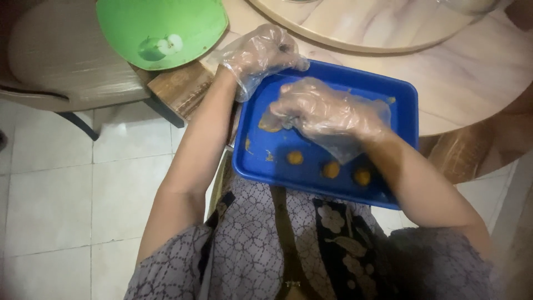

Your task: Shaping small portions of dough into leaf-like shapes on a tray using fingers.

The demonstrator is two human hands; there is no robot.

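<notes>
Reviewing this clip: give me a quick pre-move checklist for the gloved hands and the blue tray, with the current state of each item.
1. Both hands gloved: ok; left hand, right hand.
2. Left hand steadies the blue tray at its far corner: ok.
3. Right hand over the yellow smear: ok; contact cannot tell.
4. Three yellow balls lie apart in the tray: ok.
5. Tray fully on the table: not ok, it overhangs.

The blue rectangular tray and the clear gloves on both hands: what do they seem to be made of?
The blue rectangular tray looks like moulded plastic: even colour, rounded rim, soft sheen. The clear gloves on the left hand and right hand look like thin disposable plastic film: see-through, crinkled, loose at the wrists.
</notes>
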